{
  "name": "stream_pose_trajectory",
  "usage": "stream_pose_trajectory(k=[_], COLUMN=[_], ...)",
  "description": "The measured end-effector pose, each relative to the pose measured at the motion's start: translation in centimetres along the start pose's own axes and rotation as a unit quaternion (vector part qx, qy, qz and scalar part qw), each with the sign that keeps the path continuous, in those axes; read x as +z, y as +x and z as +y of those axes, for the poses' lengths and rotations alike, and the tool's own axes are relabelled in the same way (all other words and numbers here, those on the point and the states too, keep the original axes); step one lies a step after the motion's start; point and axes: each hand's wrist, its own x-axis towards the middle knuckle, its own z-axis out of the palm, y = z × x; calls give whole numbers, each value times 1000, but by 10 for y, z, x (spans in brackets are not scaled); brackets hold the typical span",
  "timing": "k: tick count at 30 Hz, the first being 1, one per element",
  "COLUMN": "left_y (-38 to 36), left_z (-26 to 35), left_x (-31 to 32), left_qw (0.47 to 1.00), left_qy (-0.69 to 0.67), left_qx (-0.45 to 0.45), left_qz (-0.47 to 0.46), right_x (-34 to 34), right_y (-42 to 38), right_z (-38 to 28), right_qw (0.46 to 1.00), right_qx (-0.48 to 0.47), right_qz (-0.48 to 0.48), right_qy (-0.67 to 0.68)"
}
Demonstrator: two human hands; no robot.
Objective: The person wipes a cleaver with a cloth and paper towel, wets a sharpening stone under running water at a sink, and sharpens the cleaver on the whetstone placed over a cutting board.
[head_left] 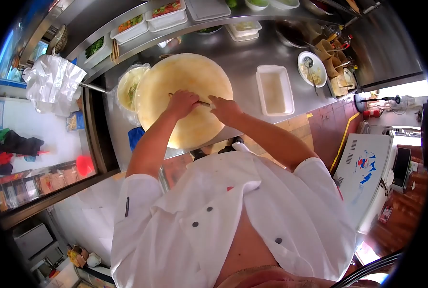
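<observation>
On the big round cutting board (185,67), my left hand (182,103) is closed over a thin, dark, stick-like thing (204,103). Its other tip shows just left of that hand. My right hand (226,109) grips the right end, thumb and fingers pressed together. The thing runs roughly crosswise between both hands; most of it is hidden under my fingers, and its exact kind cannot be made out. A plastic-lined bowl (123,91) with pale and green food in it sits against the board's left edge.
Right of the board stands a white rectangular tub (287,91). Beyond it are a white bowl with a spoon (302,60) and several brown containers (325,48). A metal shelf (168,31) with tubs of cut vegetables (130,26) runs along the back.
</observation>
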Motion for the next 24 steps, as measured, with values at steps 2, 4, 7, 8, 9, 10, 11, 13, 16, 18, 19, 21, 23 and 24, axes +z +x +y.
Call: stream_pose_trajectory(k=[2,4,7,8,9,10,11,13,16,18,19,21,23,24], left_y=[0,2,2,2,2,2,1,6,7,5,5,6,6,6], left_z=[0,0,1,1,1,1,1,-1,5,7,7,6,6,7], left_x=[1,2,-1,-2,-2,-2,0,3,2,-1,-2,-1,-1,-1], left_qw=[1000,1000,1000,1000,1000,1000,1000,999,1000,1000,1000,1000,1000,999], left_qy=[3,-2,8,5,1,-4,4,21,8,10,12,13,14,16], left_qx=[-2,1,-7,-4,-1,1,-2,-3,-5,-1,0,4,1,-5], left_qz=[-2,0,-16,-10,-4,2,-12,-35,-18,-16,-13,-11,-20,-31], right_x=[6,12,2,-3,-5,-7,-8,-7,-7,-13,-19,-28,-31,-31], right_y=[3,11,21,22,21,17,12,-5,-19,-29,-31,-33,-31,-25], right_z=[6,6,-1,-3,-2,-1,2,10,34,41,46,51,56,59], right_qw=[998,991,982,980,982,983,984,989,993,991,987,982,981,973], right_qx=[12,30,53,59,52,46,39,11,10,29,43,59,63,66], right_qz=[-18,-66,-136,-157,-150,-144,-139,-88,-71,-106,-134,-168,-179,-219], right_qy=[-55,-116,-121,-108,-106,-104,-104,-117,-97,-80,-80,-66,-37,-10])
